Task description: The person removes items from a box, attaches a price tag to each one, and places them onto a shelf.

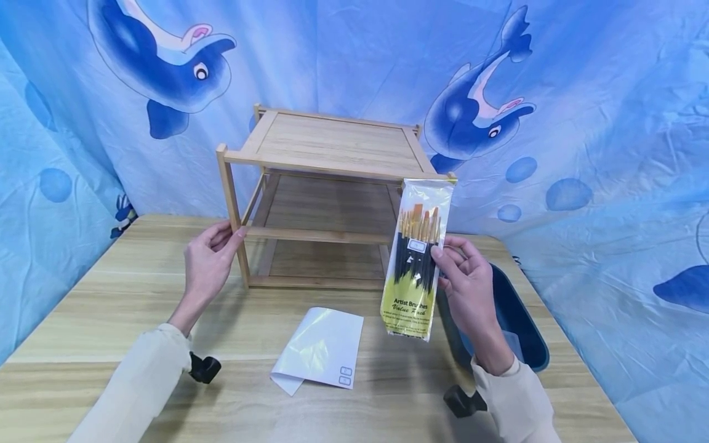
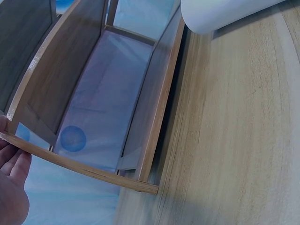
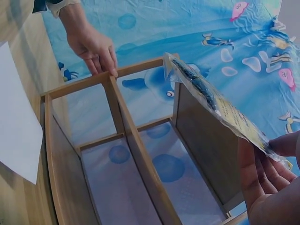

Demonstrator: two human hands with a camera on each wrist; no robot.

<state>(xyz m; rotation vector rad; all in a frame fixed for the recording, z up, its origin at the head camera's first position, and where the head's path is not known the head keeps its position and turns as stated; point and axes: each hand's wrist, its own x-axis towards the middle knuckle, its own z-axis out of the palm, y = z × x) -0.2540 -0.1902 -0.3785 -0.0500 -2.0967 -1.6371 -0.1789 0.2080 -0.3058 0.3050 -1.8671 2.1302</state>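
Left hand point(image 1: 209, 258): nearly closed; the front post point(image 1: 229, 191) of the shelf point(image 1: 338, 144) is pinched.
Right hand point(image 1: 469, 280): the brush pack point(image 1: 412, 261) is pinched by its side edge, almost upright.
Sheet point(image 1: 321, 347): laid on the table point(image 1: 244, 394), between both wrists.
Bin point(image 1: 526, 326): seen behind right hand, partly hidden.
Open room: found between left wrist and sheet.

ITEM COUNT

One wooden rack point(image 1: 229, 191) with three shelves point(image 1: 338, 141); one artist brush pack point(image 1: 410, 295); one white sheet point(image 1: 318, 344) (two labels point(image 1: 346, 371) on it); one blue bin point(image 1: 523, 317); one left hand point(image 1: 207, 259); one right hand point(image 1: 468, 280); two black wrist attachments point(image 1: 205, 368).
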